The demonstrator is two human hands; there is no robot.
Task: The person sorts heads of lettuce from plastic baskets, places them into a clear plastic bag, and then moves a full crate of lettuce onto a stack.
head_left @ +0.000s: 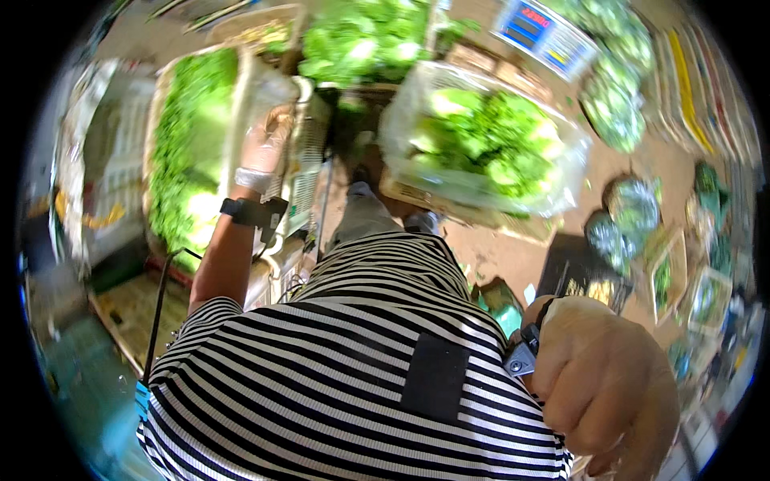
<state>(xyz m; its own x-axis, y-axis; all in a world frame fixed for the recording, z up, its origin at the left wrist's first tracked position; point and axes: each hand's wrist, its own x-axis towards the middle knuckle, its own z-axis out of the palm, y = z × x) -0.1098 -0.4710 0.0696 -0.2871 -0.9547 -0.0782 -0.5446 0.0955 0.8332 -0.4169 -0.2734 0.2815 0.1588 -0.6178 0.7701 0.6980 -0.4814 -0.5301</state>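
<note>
My left hand (266, 144), in a thin clear glove, is at the near-upright rim of a white slotted plastic crate (311, 164). Its bent fingers look closed over that rim, though motion blurs them. Just left of it stands a crate (237, 120) full of leafy greens (183, 128). A black band with a small device (255, 212) sits on my left wrist. Close to the camera at lower right, my right hand (605, 389) is raised with its fingers curled in; whatever they hold is hidden. A small grey device (521, 357) sits by that wrist on a black strap.
A plastic-lined crate (401, 120) of lettuce (493, 140) stands ahead on the right, with more lettuce (365, 40) behind. Beyond are a digital scale (545, 36), bagged greens (613, 104) and stacked crates (694, 88). A black stool-like thing (569, 260) stands right of my legs.
</note>
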